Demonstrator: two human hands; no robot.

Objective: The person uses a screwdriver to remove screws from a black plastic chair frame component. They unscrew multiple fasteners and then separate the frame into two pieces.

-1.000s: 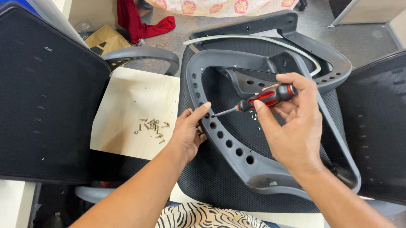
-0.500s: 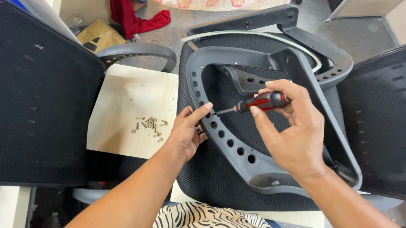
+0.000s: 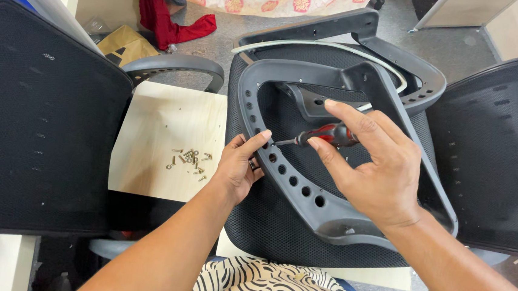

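Firmly, right hand [image 3: 372, 172] pinches screwdriver [image 3: 320, 135].

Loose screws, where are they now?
The loose screws lie in the head view on the pale wooden board, just left of the left hand.

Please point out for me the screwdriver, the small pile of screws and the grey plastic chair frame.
screwdriver [image 3: 331, 134]: head view, on its red and black handle.
pile of screws [image 3: 190, 159]: head view, on the middle of the heap.
grey plastic chair frame [image 3: 295, 187]: head view, on the curved rail with holes.
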